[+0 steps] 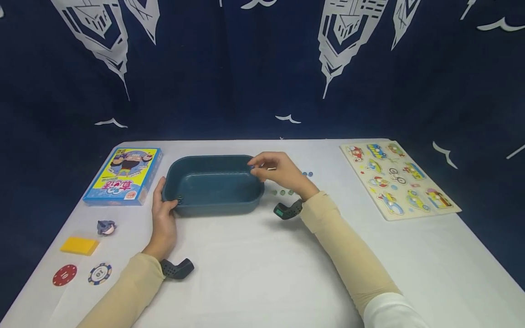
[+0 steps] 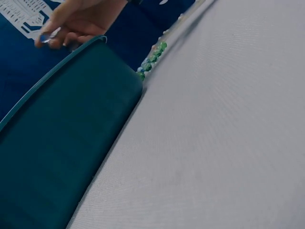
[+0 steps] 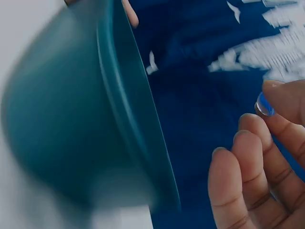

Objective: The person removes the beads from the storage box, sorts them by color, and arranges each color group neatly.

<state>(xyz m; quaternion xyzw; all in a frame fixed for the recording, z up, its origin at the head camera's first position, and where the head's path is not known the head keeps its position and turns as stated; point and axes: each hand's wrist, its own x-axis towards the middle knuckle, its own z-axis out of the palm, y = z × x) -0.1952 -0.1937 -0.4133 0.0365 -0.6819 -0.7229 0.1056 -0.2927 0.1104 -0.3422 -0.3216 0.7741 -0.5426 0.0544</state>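
Note:
A dark teal plastic basin [image 1: 213,210] stands on the white table. At its left end, my left hand [image 1: 163,223] grips the wall, thumb at the front-left corner of the rim. Small dark round pieces [image 1: 179,199] lie inside near that thumb. My right hand [image 1: 280,173] is at the basin's right rim and pinches a clear-and-blue glass marble [image 3: 265,104] between thumb and index finger. The other fingers are loosely bent. Green marbles [image 1: 283,192] and blue marbles [image 1: 307,174] lie on the table right of the basin, partly behind the right hand.
A blue and yellow box [image 1: 125,175] stands at the back left. Nearer me are a shark figure [image 1: 106,227], a yellow block [image 1: 79,246], a red chip [image 1: 64,275] and a white-and-blue chip [image 1: 100,274]. A picture puzzle board [image 1: 399,180] lies at the right.

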